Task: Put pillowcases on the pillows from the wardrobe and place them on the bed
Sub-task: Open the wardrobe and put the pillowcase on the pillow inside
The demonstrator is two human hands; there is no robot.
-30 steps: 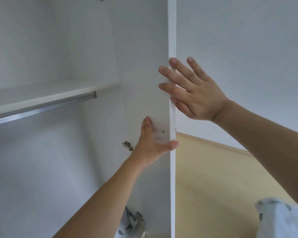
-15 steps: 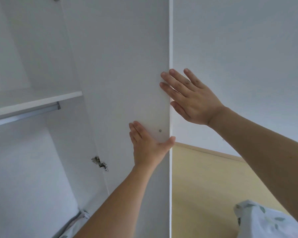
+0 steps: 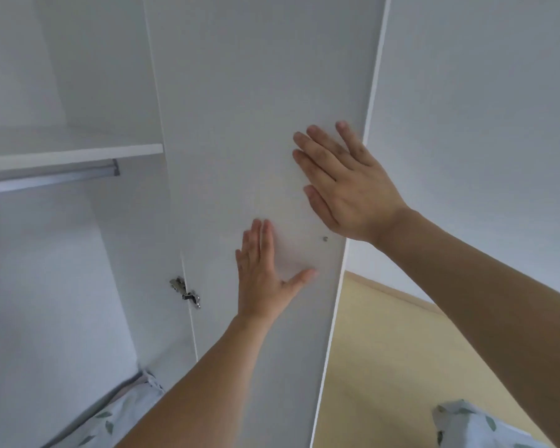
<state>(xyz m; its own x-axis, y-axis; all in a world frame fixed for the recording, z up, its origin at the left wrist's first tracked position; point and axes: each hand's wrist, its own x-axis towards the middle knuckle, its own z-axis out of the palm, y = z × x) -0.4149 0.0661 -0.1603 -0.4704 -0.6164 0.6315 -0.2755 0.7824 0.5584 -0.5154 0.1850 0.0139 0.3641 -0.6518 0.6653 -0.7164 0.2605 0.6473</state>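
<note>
A white wardrobe door (image 3: pixel 246 124) fills the middle of the view, seen from its inner side and swung wide open. My left hand (image 3: pixel 265 279) lies flat against its inner face, fingers up and thumb spread. My right hand (image 3: pixel 343 185) rests flat higher up near the door's free edge, fingers spread. Neither hand holds anything. Leaf-printed pale fabric (image 3: pixel 120 412) lies at the wardrobe's bottom left. A second piece of the same leaf-printed fabric (image 3: pixel 466 425) shows at the bottom right; whether these are pillows or pillowcases I cannot tell.
Inside the wardrobe at left are a white shelf (image 3: pixel 72 153) and a metal hanging rail (image 3: pixel 46 181) under it. A metal hinge (image 3: pixel 185 291) joins door and carcass. Right of the door are a white wall (image 3: pixel 482 124) and a yellowish floor (image 3: pixel 395 344).
The door has swung further open, its inner face now broad in view. My right hand has shifted from the door's edge onto its inner face. My left hand stays flat on the door.
</note>
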